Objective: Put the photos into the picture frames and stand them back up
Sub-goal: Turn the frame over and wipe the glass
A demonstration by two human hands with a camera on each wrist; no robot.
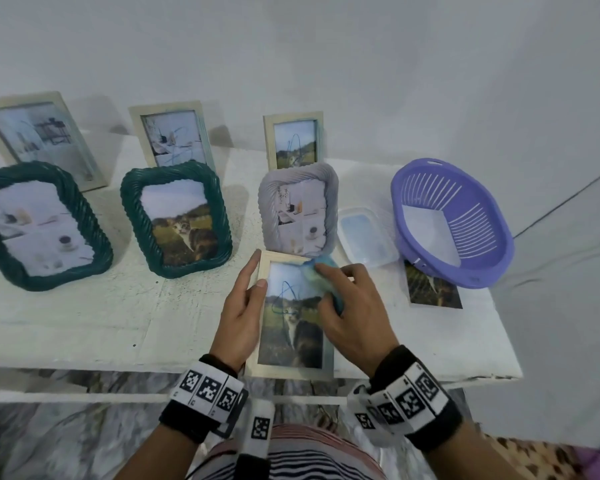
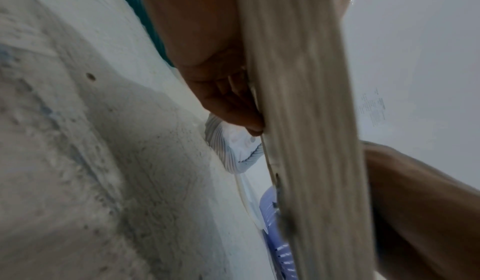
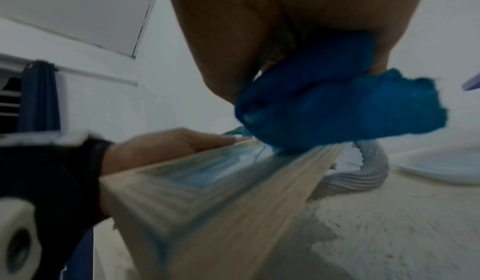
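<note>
Wooden picture frame with a cat photo, held at the near edge of the tabletop and touched by a blue cloth

The frame is gripped along its left side by the left hand, thumb on the front and fingers curled behind, as seen in the left wrist view; the cloth is bunched in the curled fingers of the right hand and pressed against the glass near the top right corner. Just behind it a grey frame is stood, with two green frames to the left and three pale frames further back. A loose cat photo is partly tucked under a purple basket, beside a clear plastic lid
</note>
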